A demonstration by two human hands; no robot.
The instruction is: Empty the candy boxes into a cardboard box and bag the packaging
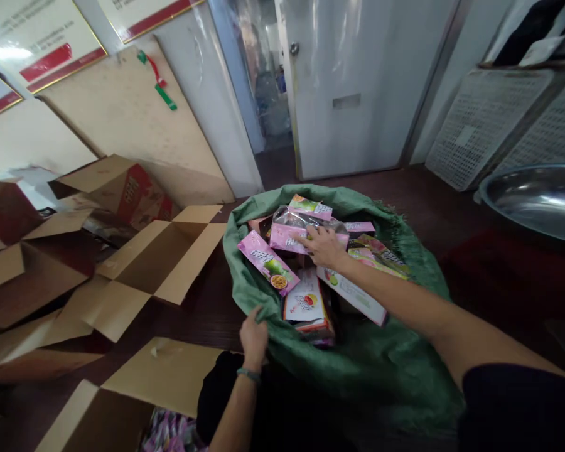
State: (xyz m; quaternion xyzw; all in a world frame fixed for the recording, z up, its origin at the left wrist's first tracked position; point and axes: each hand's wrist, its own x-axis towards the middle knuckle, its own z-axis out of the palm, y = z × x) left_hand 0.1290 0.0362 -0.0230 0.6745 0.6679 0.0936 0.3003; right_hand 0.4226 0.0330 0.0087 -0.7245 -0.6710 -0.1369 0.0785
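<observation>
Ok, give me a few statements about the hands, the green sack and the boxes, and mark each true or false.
1. The left hand grips the rim of the green sack. True.
2. The right hand rests on the packets inside the sack. True.
3. The sack holds only loose fruit. False: it holds pink and white printed packets.
4. The cardboard boxes left of the sack are taped shut. False: their flaps stand open.
5. A metal basin sits at the right edge. True.
6. The right hand holds a packet high above the sack. False: it lies low, on the pile.
</observation>
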